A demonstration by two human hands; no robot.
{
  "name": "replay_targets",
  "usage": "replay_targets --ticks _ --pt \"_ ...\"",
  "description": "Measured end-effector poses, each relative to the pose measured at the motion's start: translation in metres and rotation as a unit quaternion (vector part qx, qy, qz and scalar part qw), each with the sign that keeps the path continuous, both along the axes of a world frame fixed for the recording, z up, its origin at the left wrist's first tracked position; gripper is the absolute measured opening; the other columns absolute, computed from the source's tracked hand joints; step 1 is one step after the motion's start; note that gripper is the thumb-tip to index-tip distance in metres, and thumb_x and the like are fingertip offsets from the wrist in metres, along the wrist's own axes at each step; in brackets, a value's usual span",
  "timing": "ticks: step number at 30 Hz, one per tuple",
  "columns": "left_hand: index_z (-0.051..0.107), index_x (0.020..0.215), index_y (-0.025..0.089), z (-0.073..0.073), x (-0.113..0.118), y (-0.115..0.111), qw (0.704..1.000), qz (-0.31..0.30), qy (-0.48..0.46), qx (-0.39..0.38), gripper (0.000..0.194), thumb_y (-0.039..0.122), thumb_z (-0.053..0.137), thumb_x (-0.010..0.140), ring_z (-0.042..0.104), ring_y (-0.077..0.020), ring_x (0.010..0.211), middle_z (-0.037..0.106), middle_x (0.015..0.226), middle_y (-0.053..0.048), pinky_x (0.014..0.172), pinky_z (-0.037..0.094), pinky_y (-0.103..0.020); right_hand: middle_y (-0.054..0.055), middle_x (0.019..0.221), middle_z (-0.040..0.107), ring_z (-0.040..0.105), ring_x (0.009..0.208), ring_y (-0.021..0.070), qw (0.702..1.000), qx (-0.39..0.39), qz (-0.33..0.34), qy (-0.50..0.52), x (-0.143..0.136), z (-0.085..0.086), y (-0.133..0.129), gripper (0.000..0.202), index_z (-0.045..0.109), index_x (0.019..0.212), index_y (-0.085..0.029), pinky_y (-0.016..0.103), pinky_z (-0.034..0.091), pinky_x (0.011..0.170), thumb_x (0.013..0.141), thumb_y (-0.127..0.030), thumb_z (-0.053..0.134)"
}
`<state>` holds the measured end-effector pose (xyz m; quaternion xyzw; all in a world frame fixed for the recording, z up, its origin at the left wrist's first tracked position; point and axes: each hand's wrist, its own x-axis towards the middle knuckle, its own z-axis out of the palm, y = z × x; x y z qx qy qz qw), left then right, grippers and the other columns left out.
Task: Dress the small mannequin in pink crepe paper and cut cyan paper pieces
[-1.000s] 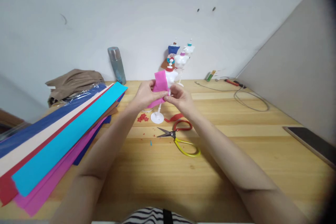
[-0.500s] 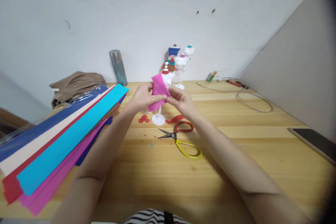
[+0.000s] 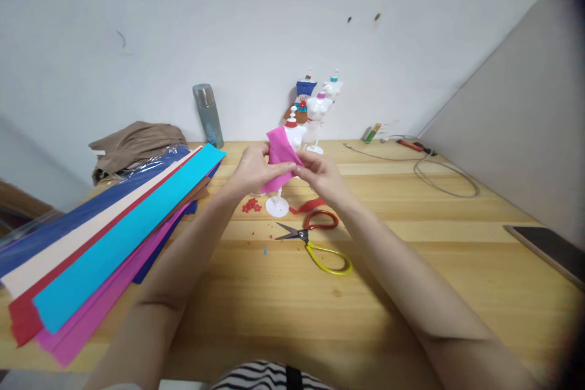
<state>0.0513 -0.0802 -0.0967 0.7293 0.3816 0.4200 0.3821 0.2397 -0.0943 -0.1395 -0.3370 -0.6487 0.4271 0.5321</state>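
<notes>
A piece of pink crepe-like paper (image 3: 280, 151) is wrapped slantwise across the front of a small white mannequin (image 3: 295, 135) with a red neck band. My left hand (image 3: 253, 169) holds the pink paper from the left, thumb lying across its lower front. My right hand (image 3: 317, 172) pinches its right edge near the waist, close to the left thumb. The mannequin's round white base (image 3: 276, 207) stands on the table. Open scissors (image 3: 302, 235) with one red and one yellow handle lie just in front, beside a red scrap (image 3: 312, 205) and small red cut-out flowers (image 3: 251, 206).
Long coloured paper strips (image 3: 132, 233) fan out at left, before a brown cloth (image 3: 139, 145) and a flask (image 3: 208, 116). Several other mannequins (image 3: 319, 108) stand behind. A cable (image 3: 439, 180) and a phone (image 3: 548, 250) are at right.
The camera view has shifted slightly. Both hands remain on the pink paper at the mannequin, with little visible movement, and the paper keeps nearly the same slanted wrap.
</notes>
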Motion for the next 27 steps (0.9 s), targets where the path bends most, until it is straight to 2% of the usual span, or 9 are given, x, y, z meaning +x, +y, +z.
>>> replay_targets --ticks 3,6,8,10,12,16,22,27 --pt "0.074 0.086 0.015 0.003 -0.004 0.003 0.999 -0.031 0.013 -0.001 0.035 0.047 0.082 0.074 0.068 -0.0210 0.082 0.076 0.088 -0.009 0.072 0.053 -0.033 0.004 0.116 0.078 0.071 0.113 0.0274 1.000 -0.007 0.016 0.010 0.002 0.000 0.001 0.039 0.076 0.114 -0.027 0.048 0.053 0.105 0.080 -0.046 0.080" --pt "0.076 0.091 0.014 0.010 -0.013 0.007 0.995 -0.097 0.002 -0.033 0.039 0.050 0.080 0.075 0.070 -0.0231 0.088 0.078 0.094 -0.010 0.079 0.055 -0.035 0.003 0.114 0.078 0.072 0.107 0.0257 0.999 -0.011 0.024 0.019 0.004 -0.001 0.001 0.035 0.076 0.111 -0.028 0.047 0.055 0.102 0.080 -0.044 0.080" --pt "0.077 0.098 0.014 0.017 -0.022 0.008 0.989 -0.140 -0.022 -0.050 0.041 0.048 0.079 0.076 0.071 -0.0254 0.099 0.079 0.102 -0.011 0.089 0.055 -0.037 0.003 0.114 0.078 0.072 0.105 0.0254 1.000 -0.011 0.022 0.019 0.004 -0.003 0.002 0.034 0.076 0.109 -0.028 0.046 0.056 0.099 0.080 -0.044 0.081" --pt "0.077 0.106 0.015 0.023 -0.033 0.009 0.985 -0.158 -0.041 -0.058 0.039 0.040 0.080 0.076 0.070 -0.0268 0.112 0.079 0.112 -0.011 0.102 0.052 -0.039 0.004 0.115 0.077 0.071 0.105 0.0253 1.000 -0.015 0.016 0.018 0.005 -0.004 0.002 0.035 0.076 0.109 -0.028 0.045 0.057 0.096 0.079 -0.045 0.081" --pt "0.077 0.108 0.015 0.027 -0.043 0.010 0.988 -0.128 -0.054 -0.064 0.038 0.032 0.082 0.074 0.069 -0.0266 0.116 0.078 0.116 -0.011 0.109 0.048 -0.042 0.004 0.114 0.078 0.071 0.101 0.0249 1.000 -0.023 0.007 0.019 0.006 -0.005 0.002 0.037 0.076 0.109 -0.028 0.044 0.058 0.093 0.078 -0.047 0.082" --pt "0.078 0.101 0.012 0.029 -0.055 0.013 0.994 -0.035 -0.080 -0.072 0.029 0.026 0.078 0.075 0.071 -0.0242 0.110 0.078 0.110 -0.014 0.108 0.049 -0.043 0.002 0.107 0.078 0.071 0.092 0.0246 0.999 -0.036 0.000 0.023 0.008 -0.006 0.003 0.038 0.077 0.108 -0.030 0.045 0.057 0.089 0.075 -0.049 0.085" --pt "0.077 0.096 0.012 0.034 -0.058 0.009 0.994 -0.022 -0.074 -0.071 0.020 0.021 0.075 0.079 0.073 -0.0226 0.103 0.079 0.101 -0.013 0.101 0.052 -0.041 0.006 0.096 0.078 0.070 0.088 0.0308 0.999 -0.032 -0.002 -0.012 0.014 -0.008 0.004 0.039 0.078 0.096 -0.032 0.051 0.057 0.082 0.071 -0.061 0.085" --pt "0.077 0.096 0.013 0.038 -0.063 0.005 0.994 -0.029 -0.073 -0.079 0.021 0.019 0.077 0.077 0.073 -0.0234 0.105 0.080 0.102 -0.012 0.106 0.051 -0.043 0.006 0.088 0.076 0.068 0.078 0.0275 0.999 -0.038 -0.006 0.004 0.018 -0.012 0.008 0.040 0.078 0.088 -0.032 0.049 0.057 0.077 0.064 -0.062 0.089"
